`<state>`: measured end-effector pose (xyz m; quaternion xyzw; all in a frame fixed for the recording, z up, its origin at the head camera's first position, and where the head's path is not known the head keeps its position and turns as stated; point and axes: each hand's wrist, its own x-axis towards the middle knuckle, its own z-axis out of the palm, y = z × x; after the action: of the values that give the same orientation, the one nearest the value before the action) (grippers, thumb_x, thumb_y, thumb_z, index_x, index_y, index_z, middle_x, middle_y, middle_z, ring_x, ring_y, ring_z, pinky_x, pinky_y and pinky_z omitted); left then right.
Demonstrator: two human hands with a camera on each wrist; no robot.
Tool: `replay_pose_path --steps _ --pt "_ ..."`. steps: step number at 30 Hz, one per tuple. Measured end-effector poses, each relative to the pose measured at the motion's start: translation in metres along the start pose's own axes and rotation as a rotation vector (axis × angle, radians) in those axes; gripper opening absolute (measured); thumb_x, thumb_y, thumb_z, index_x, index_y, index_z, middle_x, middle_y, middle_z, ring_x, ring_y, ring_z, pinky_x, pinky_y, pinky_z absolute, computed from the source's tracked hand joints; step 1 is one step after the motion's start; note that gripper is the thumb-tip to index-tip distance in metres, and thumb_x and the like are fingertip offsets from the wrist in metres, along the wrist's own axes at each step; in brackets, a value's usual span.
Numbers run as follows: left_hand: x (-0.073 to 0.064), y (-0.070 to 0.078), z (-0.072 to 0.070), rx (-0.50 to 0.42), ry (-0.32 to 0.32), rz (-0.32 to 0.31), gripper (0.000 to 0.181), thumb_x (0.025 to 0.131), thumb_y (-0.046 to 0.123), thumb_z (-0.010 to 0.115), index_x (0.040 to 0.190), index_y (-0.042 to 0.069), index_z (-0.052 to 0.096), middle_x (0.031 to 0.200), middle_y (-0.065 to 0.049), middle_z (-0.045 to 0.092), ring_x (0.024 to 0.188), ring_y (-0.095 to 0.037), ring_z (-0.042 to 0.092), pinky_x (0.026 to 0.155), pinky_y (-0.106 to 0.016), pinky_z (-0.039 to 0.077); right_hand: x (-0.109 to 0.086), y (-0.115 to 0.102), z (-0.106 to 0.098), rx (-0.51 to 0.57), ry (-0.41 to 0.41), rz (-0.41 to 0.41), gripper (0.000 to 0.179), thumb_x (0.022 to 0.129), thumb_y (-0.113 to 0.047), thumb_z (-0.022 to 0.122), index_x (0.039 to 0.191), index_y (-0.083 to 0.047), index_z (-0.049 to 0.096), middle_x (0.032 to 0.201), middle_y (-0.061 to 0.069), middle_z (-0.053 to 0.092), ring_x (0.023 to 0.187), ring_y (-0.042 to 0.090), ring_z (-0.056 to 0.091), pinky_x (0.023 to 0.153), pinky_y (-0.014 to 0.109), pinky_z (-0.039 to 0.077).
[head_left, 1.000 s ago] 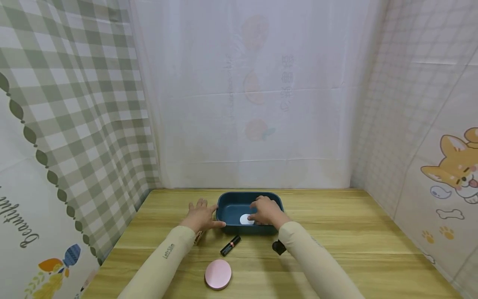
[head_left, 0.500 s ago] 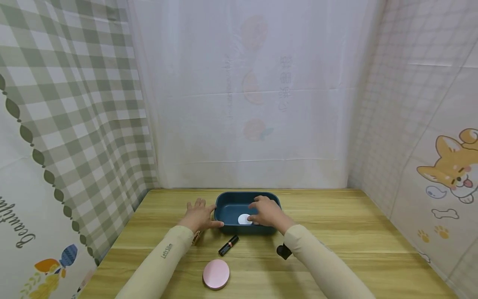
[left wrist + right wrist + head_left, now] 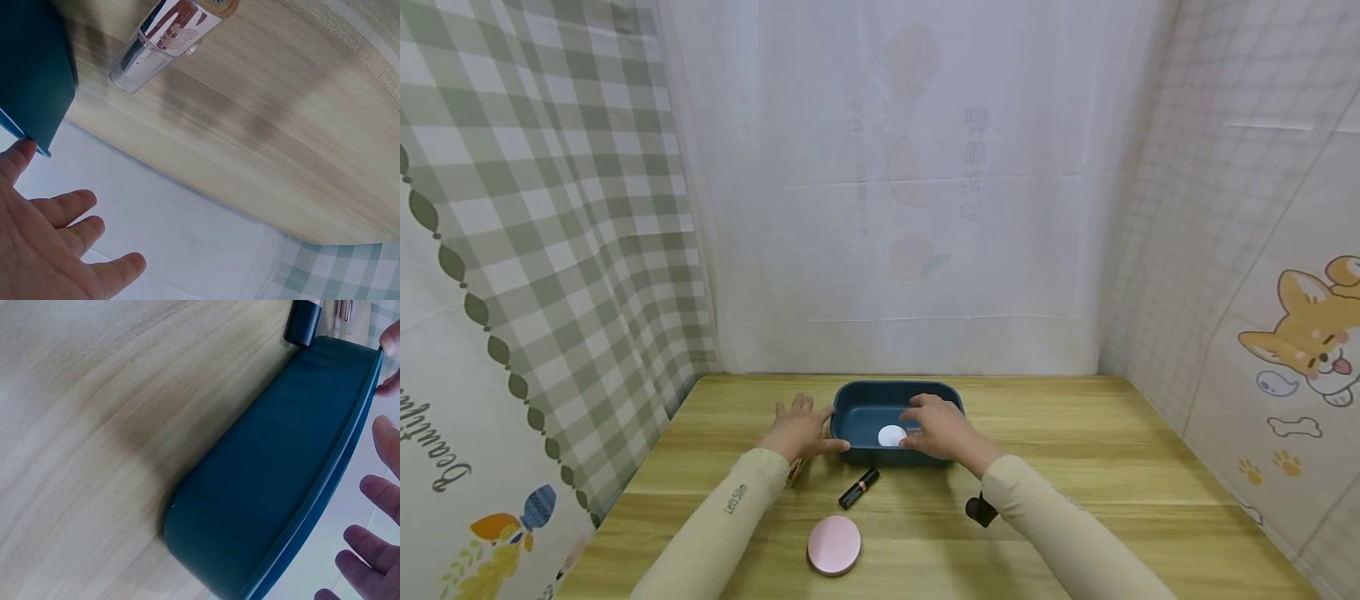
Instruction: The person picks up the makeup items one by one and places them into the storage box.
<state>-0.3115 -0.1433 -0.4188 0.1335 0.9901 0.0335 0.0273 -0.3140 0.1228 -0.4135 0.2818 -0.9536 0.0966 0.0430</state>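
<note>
A dark teal rectangular box stands on the table. Spread out at its left end, my left hand touches the rim, as a fingertip on it in the left wrist view confirms. Over the right part of the box hovers my right hand, fingers extended and apart, with nothing seen between them. Inside, beside those fingers, lies a white round disc; something small and pinkish next to it is mostly hidden. Near my left wrist lies a tube with a clear cap and brown-patterned body.
A black lipstick tube lies before the box, with a pink round compact nearer me. A black piece sits under my right wrist. White and checked cloths hang around the wooden table.
My right forearm has swung a little to the right and the right-hand fingers have spread slightly. The left hand keeps its place at the box's rim.
</note>
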Motion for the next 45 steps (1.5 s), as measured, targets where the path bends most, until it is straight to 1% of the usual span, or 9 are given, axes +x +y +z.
replay_pose_path --steps 6,11,14,18,22,25,32,36,45 --pt "-0.001 -0.001 0.001 0.014 0.008 0.004 0.081 0.085 0.067 0.063 0.146 0.015 0.051 0.147 -0.029 0.039 0.141 -0.046 0.028 0.107 -0.071 0.020 -0.006 0.007 -0.005 -0.031 0.028 -0.011 0.044 0.085 -0.038 0.079 0.117 -0.009 0.073 0.135 0.021 0.056 0.125 0.039 0.051 0.098 0.057 0.044" --pt "0.000 -0.001 0.000 0.021 0.009 0.000 0.081 0.085 0.067 0.062 0.147 0.016 0.050 0.148 -0.029 0.039 0.142 -0.046 0.028 0.108 -0.071 0.020 -0.012 0.016 -0.011 -0.058 0.023 0.029 0.046 0.085 -0.040 0.077 0.118 -0.008 0.073 0.134 0.021 0.056 0.124 0.039 0.052 0.095 0.056 0.046" --pt "0.001 -0.002 0.001 0.016 0.004 -0.001 0.081 0.085 0.067 0.062 0.147 0.015 0.051 0.149 -0.029 0.038 0.142 -0.047 0.027 0.108 -0.071 0.019 -0.017 0.021 -0.014 -0.071 0.019 0.050 0.045 0.085 -0.038 0.078 0.118 -0.008 0.073 0.135 0.022 0.056 0.124 0.040 0.052 0.094 0.055 0.046" --pt "0.004 -0.004 0.004 0.010 0.002 -0.001 0.081 0.085 0.067 0.063 0.147 0.016 0.050 0.149 -0.030 0.037 0.143 -0.047 0.026 0.108 -0.072 0.018 -0.022 0.030 -0.017 -0.075 0.010 0.077 0.046 0.085 -0.036 0.079 0.120 -0.007 0.072 0.135 0.022 0.055 0.126 0.041 0.051 0.097 0.056 0.045" --pt "0.005 -0.004 0.006 0.009 0.005 0.001 0.081 0.084 0.068 0.063 0.147 0.017 0.051 0.149 -0.029 0.037 0.143 -0.046 0.026 0.108 -0.072 0.018 -0.024 0.037 -0.017 -0.085 0.001 0.103 0.049 0.084 -0.039 0.079 0.120 -0.006 0.071 0.135 0.022 0.056 0.126 0.040 0.051 0.098 0.055 0.044" --pt "0.005 -0.004 0.007 0.008 0.009 0.003 0.081 0.084 0.068 0.063 0.146 0.017 0.051 0.149 -0.030 0.038 0.142 -0.047 0.027 0.107 -0.072 0.018 -0.026 0.042 -0.017 -0.097 0.001 0.115 0.052 0.082 -0.041 0.080 0.118 -0.005 0.072 0.133 0.023 0.057 0.123 0.040 0.052 0.095 0.056 0.046" --pt "0.005 -0.003 0.007 0.003 0.013 0.005 0.081 0.084 0.067 0.063 0.146 0.016 0.052 0.148 -0.029 0.038 0.142 -0.047 0.027 0.107 -0.072 0.018 -0.033 0.051 -0.017 -0.083 -0.036 0.173 0.060 0.081 -0.044 0.080 0.124 -0.003 0.068 0.135 0.024 0.055 0.122 0.042 0.052 0.095 0.058 0.045" --pt "0.004 -0.002 0.006 0.010 0.008 0.006 0.081 0.085 0.068 0.062 0.146 0.016 0.051 0.148 -0.029 0.038 0.142 -0.046 0.027 0.107 -0.072 0.019 -0.037 0.054 -0.018 -0.077 -0.043 0.197 0.062 0.080 -0.045 0.081 0.124 -0.002 0.068 0.133 0.025 0.055 0.120 0.043 0.053 0.093 0.059 0.045" --pt "0.004 -0.002 0.003 0.003 0.000 -0.005 0.082 0.084 0.066 0.064 0.147 0.016 0.050 0.149 -0.029 0.037 0.143 -0.046 0.025 0.108 -0.072 0.017 -0.040 0.057 -0.017 -0.064 -0.066 0.213 0.065 0.080 -0.046 0.080 0.122 0.001 0.067 0.130 0.025 0.057 0.117 0.043 0.055 0.091 0.062 0.045"
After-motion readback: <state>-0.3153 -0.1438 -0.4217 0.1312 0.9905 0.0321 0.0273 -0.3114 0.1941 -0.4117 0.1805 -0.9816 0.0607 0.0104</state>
